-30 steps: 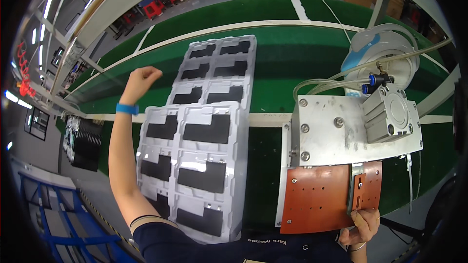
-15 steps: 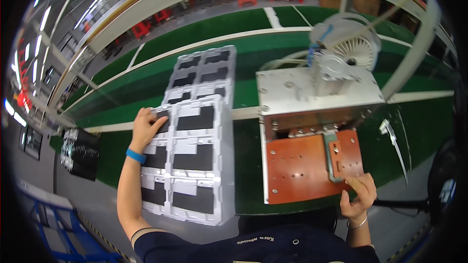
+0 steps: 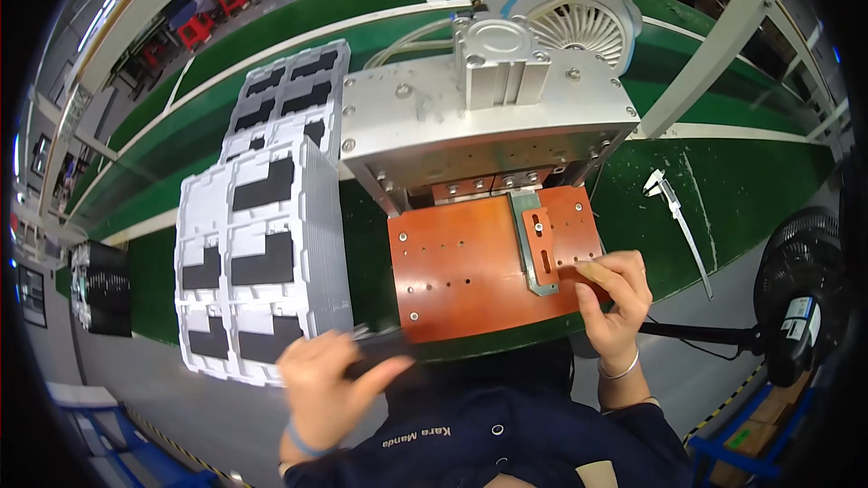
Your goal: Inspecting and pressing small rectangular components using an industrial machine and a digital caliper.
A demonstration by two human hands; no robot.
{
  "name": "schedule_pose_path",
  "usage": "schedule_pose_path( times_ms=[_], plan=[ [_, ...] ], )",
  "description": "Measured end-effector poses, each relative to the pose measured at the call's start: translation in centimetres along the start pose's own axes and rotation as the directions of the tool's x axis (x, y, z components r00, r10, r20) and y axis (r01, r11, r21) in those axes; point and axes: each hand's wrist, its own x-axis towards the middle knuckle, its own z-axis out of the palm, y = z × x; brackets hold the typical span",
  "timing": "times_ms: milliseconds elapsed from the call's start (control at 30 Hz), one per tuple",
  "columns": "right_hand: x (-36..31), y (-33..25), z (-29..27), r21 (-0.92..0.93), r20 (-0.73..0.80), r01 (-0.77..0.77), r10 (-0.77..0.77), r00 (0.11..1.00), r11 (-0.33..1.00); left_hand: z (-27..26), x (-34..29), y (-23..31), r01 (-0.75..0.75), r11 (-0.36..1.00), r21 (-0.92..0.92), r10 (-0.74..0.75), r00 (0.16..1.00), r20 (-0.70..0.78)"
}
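My left hand (image 3: 324, 387), blurred by motion, is low in front of the tray stack with a thin black sheet (image 3: 384, 351) between thumb and fingers; the sheet is smeared too. Beside it stands a stack of white plastic trays (image 3: 330, 244), whose top tray holds black cut sheets (image 3: 264, 259) in several compartments; its far-left compartment shows white. My right hand (image 3: 619, 298) hovers at the right front of an orange plate (image 3: 452, 253), fingers curled, thumb and forefinger apart with nothing seen between them. A grey-green strip (image 3: 526, 248) and an orange slotted block (image 3: 541, 244) sit on that plate.
Behind the plate rises a metal press (image 3: 488, 117) with a cylinder on top and a white fan (image 3: 579, 27) behind it. A caliper (image 3: 678, 217) lies on the green bench at right. A second tray stack (image 3: 289, 95) stands farther back. A black fan (image 3: 796, 280) is at far right.
My left hand has left the top tray's far-left compartment and come toward me with the black sheet from it. My right hand stays near the plate's right front. The view has shifted right.
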Motion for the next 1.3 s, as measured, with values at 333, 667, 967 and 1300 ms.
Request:
schedule_pose_path(
  times_ms=[333,667,967,1300],
  plan=[
    [4.3,-1.3,1.9,0.061,0.366,0.156,-0.168,0.916,0.986,8.6,4.9,3.2,-0.091,0.993,-0.070,0.080,0.986,-0.146],
    [5.9,-1.0,4.6,-0.022,0.554,0.285,-0.225,0.802,0.958,8.7,2.7,0.4,-0.261,0.916,-0.304,0.273,0.962,-0.004],
    [6.3,-1.6,5.3,-0.153,0.557,0.388,-0.245,0.793,0.909,8.6,3.1,0.0,-0.260,0.894,-0.364,0.301,0.952,0.060],
    [5.6,-0.1,3.8,0.013,0.495,0.312,-0.277,0.824,0.950,8.4,3.2,-0.1,-0.252,0.895,-0.367,0.305,0.948,0.094]
  ],
)
